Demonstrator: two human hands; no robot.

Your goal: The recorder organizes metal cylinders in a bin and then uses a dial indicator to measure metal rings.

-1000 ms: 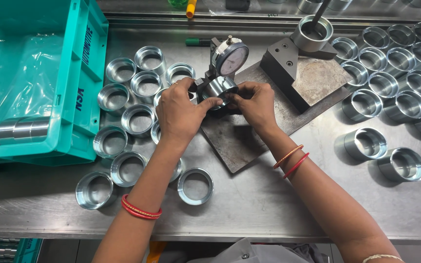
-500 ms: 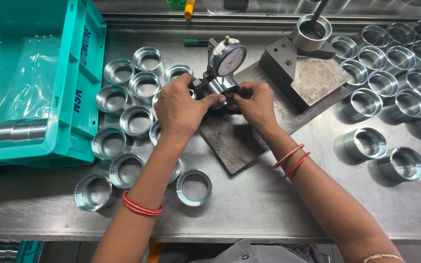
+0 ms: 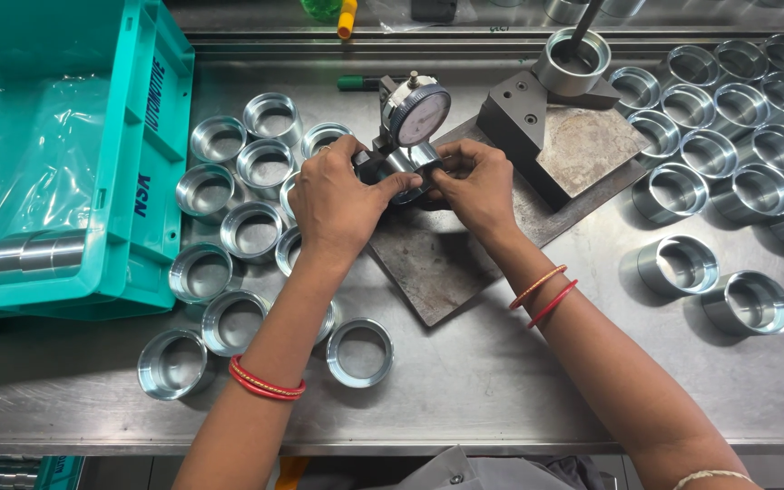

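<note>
Steel workbench crowded with machined metal rings left and right, a dark flat plate at centre, a teal plastic crate at left

You are at an inspection station in a machining workshop. The steel desk is scuffed and bare metal. Many identical turned metal rings lie on it in two groups, one at left and one at right. A dial gauge on a stand rises over a worn, stained flat plate, with a dark steel block at the plate's far edge. A teal plastic crate lined with clear film sits at left and holds more cylindrical parts. A metal cup with a tool standing in it rests at the back.
</note>
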